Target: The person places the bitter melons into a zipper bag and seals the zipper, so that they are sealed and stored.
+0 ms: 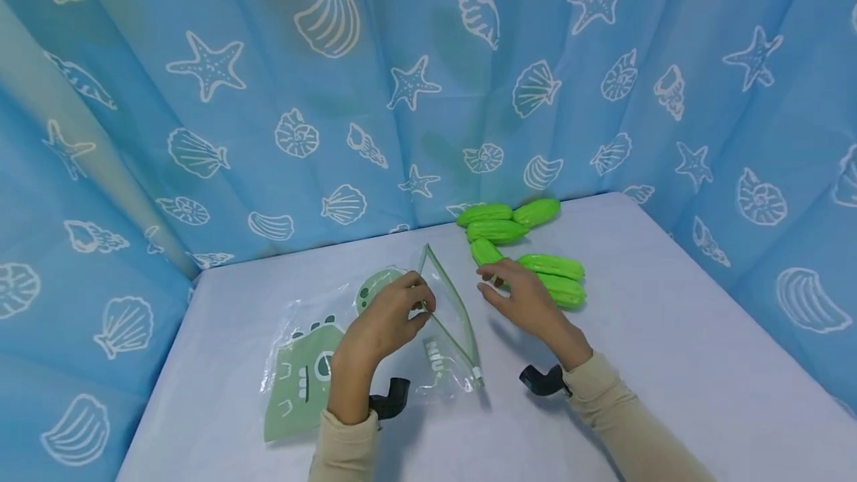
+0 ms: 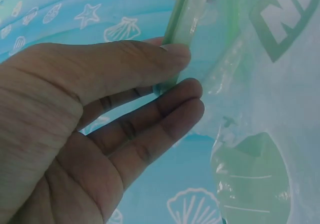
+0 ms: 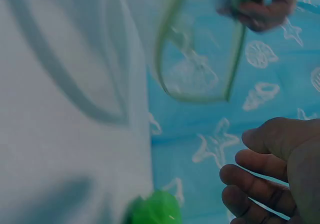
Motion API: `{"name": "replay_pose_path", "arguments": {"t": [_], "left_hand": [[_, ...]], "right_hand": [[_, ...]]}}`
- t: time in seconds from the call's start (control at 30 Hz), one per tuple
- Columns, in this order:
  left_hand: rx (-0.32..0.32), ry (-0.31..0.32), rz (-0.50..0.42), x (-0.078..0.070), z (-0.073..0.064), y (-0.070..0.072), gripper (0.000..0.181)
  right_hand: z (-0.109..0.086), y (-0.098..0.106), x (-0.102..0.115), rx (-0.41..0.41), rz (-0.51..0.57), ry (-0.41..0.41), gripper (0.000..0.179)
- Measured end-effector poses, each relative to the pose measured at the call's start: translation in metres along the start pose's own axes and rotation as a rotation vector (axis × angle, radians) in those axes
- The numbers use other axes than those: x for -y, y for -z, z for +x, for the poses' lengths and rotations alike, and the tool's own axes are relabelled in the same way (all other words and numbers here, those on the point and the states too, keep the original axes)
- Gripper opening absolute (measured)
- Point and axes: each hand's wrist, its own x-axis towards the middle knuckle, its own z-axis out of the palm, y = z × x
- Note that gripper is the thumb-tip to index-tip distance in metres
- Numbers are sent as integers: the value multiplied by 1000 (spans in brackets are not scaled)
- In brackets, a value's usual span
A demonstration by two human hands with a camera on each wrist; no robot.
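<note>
My left hand (image 1: 388, 318) pinches the green zip edge (image 2: 175, 39) of a clear plastic zip bag (image 1: 402, 363) between thumb and fingers. The bag's mouth gapes wide, and a white slider (image 1: 477, 373) sits at its near corner. A green cartoon monster is printed on the bag. My right hand (image 1: 521, 297) hovers apart from the bag, fingers loosely bent, holding nothing. Close by it on the table lie bright green, ridged, elongated vegetable-like pieces (image 1: 561, 291); one (image 3: 156, 208) shows at the bottom of the right wrist view.
More of the green pieces (image 1: 497, 230) lie near the table's back edge. The white-covered table (image 1: 636, 363) meets a blue curtain (image 1: 375, 132) printed with shells and starfish, which stands behind and along both sides. Black wrist camera mounts (image 1: 391, 399) jut from both wrists.
</note>
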Motion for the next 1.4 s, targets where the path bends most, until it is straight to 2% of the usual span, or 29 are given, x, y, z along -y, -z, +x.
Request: {"name": "replay_pose_path", "arguments": {"t": [0.17,0.33,0.47,0.6,0.83,1.0,1.17,1.4], "left_hand": [[1,-17,-26,0,-1,-2,13],[-32,-4,-12,2,-3,1,15],[-45,16,-8,3,-3,3,16],[-31,30,-16,2,-2,3,16],[-18,46,-22,1,-1,1,15],[-23,48,-12,3,-1,0,15],[-20,29,7,5,0,0,15],[-23,32,-5,6,-1,-2,15]], "right_hand": [[6,30,-16,17,-102,-62,31],[3,46,-31,114,-242,-141,31],[3,46,-35,169,-314,-153,35],[4,41,-37,170,-374,-177,43],[0,32,-43,158,-456,-286,51],[-2,28,-45,138,-490,-304,49],[-3,31,-47,155,-501,-340,52],[-1,61,-32,178,-383,-401,63]]}}
